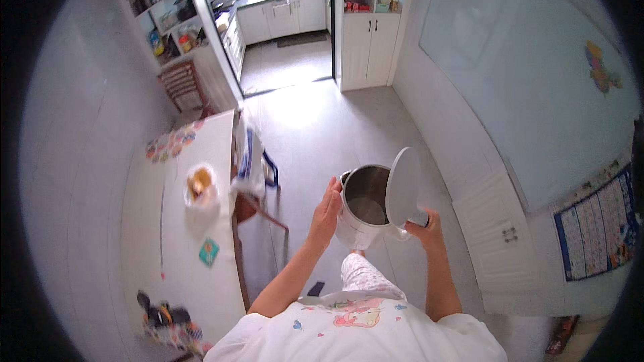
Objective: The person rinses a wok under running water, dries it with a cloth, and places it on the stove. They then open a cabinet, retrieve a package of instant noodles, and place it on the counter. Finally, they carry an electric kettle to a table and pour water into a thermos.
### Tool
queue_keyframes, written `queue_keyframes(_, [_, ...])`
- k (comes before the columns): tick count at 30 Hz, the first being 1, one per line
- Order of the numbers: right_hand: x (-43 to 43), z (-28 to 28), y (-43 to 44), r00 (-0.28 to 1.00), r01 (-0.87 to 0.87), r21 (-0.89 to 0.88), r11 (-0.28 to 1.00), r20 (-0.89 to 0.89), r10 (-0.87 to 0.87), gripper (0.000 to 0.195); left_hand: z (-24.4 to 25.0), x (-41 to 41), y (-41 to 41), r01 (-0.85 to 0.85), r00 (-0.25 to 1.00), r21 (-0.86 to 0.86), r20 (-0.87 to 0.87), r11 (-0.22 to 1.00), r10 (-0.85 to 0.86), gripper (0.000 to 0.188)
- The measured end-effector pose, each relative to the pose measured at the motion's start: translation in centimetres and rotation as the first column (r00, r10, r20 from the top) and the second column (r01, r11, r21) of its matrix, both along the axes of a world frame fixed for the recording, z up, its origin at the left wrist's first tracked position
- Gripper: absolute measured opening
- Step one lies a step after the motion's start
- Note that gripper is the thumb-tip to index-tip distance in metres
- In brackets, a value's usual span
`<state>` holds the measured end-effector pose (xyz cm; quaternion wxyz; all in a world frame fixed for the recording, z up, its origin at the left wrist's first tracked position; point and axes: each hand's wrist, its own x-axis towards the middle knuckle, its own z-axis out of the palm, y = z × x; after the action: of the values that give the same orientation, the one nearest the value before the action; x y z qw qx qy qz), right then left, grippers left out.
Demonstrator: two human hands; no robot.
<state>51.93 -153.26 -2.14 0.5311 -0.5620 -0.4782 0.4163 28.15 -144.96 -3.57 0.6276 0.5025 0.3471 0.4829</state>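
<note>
A white electric kettle (357,234) is held out in front of my body, its round lid (404,186) tilted up on the right so that the metal inside shows. My right hand (427,229) is closed around the handle below the lid. Against the kettle's left side, near the spout, rests my left hand (327,211) with its fingers extended and lying flat. Something clear, perhaps water, appears at the bottom of the kettle, but I cannot tell for certain.
On the left, a table (143,211) bears a bowl of food (201,188) and a teal square item (209,252). A chair (254,161) with cloth over it stands at its edge. Ahead, a doorway opens onto kitchen cabinets (282,17). A white cabinet (370,50) stands right of it.
</note>
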Motion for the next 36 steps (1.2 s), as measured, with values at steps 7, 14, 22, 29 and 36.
queue_keyframes(7, [0.4, -0.7, 30.9, 0.974, -0.167, -0.055, 0.984, 0.148, 0.174, 0.029, 0.8, 1.0, 29.5, -0.034, 0.994, 0.132, 0.103, 0.991, 0.020, 0.063])
queue_keyframes(14, [-3.6, 0.1, 65.8, 0.899, -0.341, -0.100, 0.935, 0.256, 0.356, 0.033, 3.1, -2.5, 60.8, -0.248, 0.942, 0.273, -0.155, 0.930, 0.297, 0.070])
queue_keyframes(22, [-7.1, -4.4, 99.9, 0.944, -0.276, -0.162, 0.947, 0.138, 0.299, 0.027, -1.2, -5.2, 97.9, -0.201, 0.866, 0.351, -0.372, 0.915, 0.333, 0.061])
queue_keyframes(29, [-4.7, -5.2, 125.1, 0.988, -0.152, -0.272, 0.950, -0.037, 0.147, 0.019, 1.3, -0.5, 126.8, 0.002, 0.921, 0.266, -0.375, 0.964, 0.102, 0.052])
queue_keyframes(36, [-3.6, -3.8, 157.4, 0.963, -0.230, -0.148, 0.962, 0.108, 0.246, 0.020, 2.3, -1.4, 158.0, 0.002, 0.936, 0.328, -0.333, 0.945, 0.114, 0.061])
